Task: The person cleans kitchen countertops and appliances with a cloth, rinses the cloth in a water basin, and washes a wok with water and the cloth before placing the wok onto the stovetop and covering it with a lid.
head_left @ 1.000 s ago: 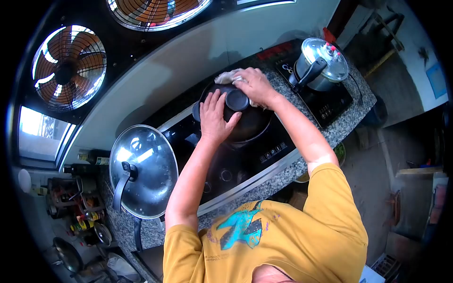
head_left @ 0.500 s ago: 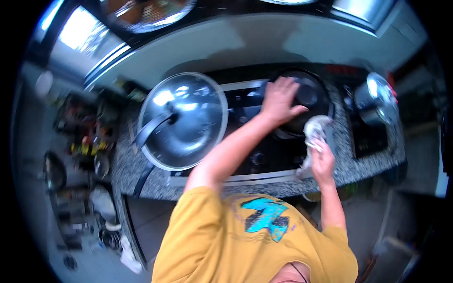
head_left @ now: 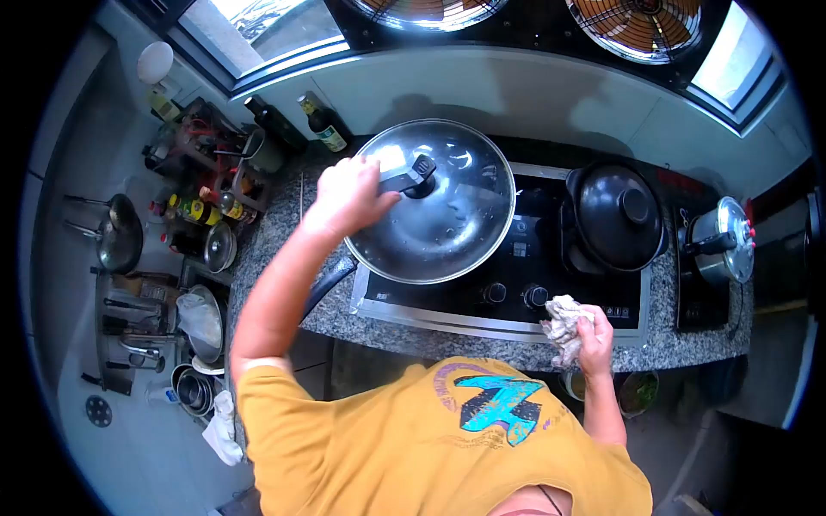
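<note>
- The domed glass lid (head_left: 456,228), droplet-speckled, covers the pan (head_left: 330,282) on the left of the cooktop (head_left: 546,256).
- Left hand (head_left: 348,198) seems closed on its black handle (head_left: 401,181), fingers hiding the grip; right hand (head_left: 595,341) clutches a crumpled whitish cloth (head_left: 564,327).
- Earlier, the left hand lay on the black pot (head_left: 613,236).

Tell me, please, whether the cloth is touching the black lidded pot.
Apart: the head view shows the cloth in the right hand, with bare cooktop visible between it and the black lidded pot.
</note>
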### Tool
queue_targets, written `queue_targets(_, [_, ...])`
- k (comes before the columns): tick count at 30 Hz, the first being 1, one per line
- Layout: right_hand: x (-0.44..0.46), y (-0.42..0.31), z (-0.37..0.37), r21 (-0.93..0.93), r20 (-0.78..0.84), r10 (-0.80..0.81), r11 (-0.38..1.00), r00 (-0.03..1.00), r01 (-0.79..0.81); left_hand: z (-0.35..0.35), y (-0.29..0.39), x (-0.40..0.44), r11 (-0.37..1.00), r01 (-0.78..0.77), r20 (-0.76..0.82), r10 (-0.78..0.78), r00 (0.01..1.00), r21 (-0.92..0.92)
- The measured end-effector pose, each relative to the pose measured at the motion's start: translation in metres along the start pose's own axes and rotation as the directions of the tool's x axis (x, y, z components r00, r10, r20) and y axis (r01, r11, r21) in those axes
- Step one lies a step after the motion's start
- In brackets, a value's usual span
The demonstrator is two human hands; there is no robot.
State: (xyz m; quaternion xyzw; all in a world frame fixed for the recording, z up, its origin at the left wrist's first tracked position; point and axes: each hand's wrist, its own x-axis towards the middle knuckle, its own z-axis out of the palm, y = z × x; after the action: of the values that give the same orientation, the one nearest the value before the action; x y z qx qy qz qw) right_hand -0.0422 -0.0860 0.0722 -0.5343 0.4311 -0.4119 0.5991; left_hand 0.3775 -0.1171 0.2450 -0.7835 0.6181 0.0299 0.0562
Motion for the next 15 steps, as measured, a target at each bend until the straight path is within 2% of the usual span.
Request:
queue_targets(1, [-0.001, -0.003, 0.014, 0.026, -0.001, 0.016, 1.0, 1.0, -0.016, -0.002, -0.013, 0.006, 0.997, 0.077, 0.192, -0.076, 0.978, 0.0])
queue_targets(3, [-0.003, 0.0, 0.038, 0.071, -0.002, 0.019, 0.997, 1.0, -0.019, 0.013, -0.038, 0.021, 0.929, 0.088, 0.356, 0.049, 0.933, -0.359])
queue_targets(4, [-0.006, -0.004, 0.053, 0.093, -0.001, 0.015, 0.996, 1.0, -0.015, 0.022, -0.044, 0.025, 0.908, 0.072, 0.404, 0.112, 0.908, -0.413])
queue_targets(5, [-0.009, -0.011, 0.07, 0.154, 0.013, 0.01, 0.988, 1.0, -0.012, 0.023, -0.046, 0.026, 0.87, 0.082, 0.407, 0.142, 0.902, -0.486])
queue_targets(7, [-0.017, -0.005, 0.09, 0.116, 0.002, -0.02, 0.993, 1.0, 0.02, 0.024, -0.048, 0.027, 0.779, 0.113, 0.413, 0.198, 0.889, -0.617])
queue_targets(9, [-0.032, -0.002, 0.107, 0.028, -0.006, -0.055, 0.998, 0.998, 0.055, 0.024, -0.052, 0.028, 0.772, 0.079, 0.344, 0.186, 0.92, -0.631])
queue_targets(11, [-0.049, 0.003, 0.124, -0.033, -0.033, -0.098, 0.995, 0.995, 0.097, 0.016, -0.065, 0.027, 0.695, 0.101, 0.327, 0.2, 0.924, -0.712])
queue_targets(12, [-0.058, 0.009, 0.129, -0.009, -0.05, -0.084, 0.996, 0.995, 0.083, 0.008, -0.07, 0.024, 0.676, 0.092, 0.299, 0.196, 0.934, -0.731])
queue_targets(13, [-0.068, 0.013, 0.134, -0.008, -0.086, -0.063, 0.998, 0.994, 0.063, -0.007, -0.08, 0.019, 0.728, 0.073, 0.314, 0.201, 0.928, -0.682])
queue_targets(15, [-0.084, 0.022, 0.141, -0.003, -0.151, -0.026, 1.0, 0.988, 0.026, -0.013, -0.111, 0.01, 0.693, 0.022, 0.212, 0.189, 0.959, -0.72])
